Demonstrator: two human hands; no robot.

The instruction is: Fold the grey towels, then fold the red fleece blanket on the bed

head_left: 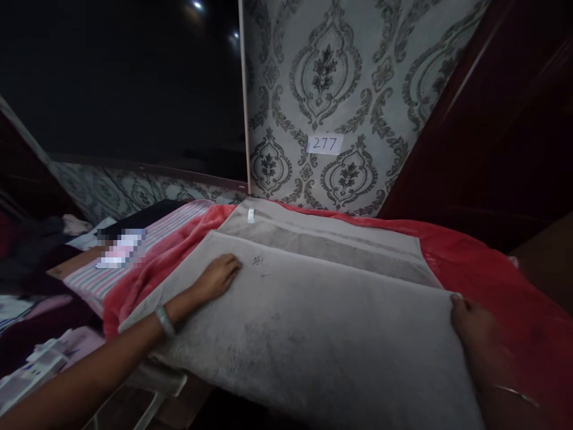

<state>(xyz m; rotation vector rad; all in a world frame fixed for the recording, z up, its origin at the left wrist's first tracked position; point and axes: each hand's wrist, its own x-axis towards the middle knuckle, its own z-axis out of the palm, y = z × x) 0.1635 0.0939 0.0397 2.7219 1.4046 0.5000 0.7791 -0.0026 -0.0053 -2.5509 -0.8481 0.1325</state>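
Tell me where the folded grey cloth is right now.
In the head view, lower centre, the folded grey cloth lies over the red plush blanket, left hand on it, right hand at its right corner.

Wallpaper (324, 71): grey damask with darker leafy medallions
Paper slip (324, 144): white, handwritten "277", on the wallpaper
Television (125, 89): large flat screen, dark, bright light reflections (197, 5) near its top
Right-hand panel (496, 119): dark reddish-brown, its edge slanting
Room light: dim
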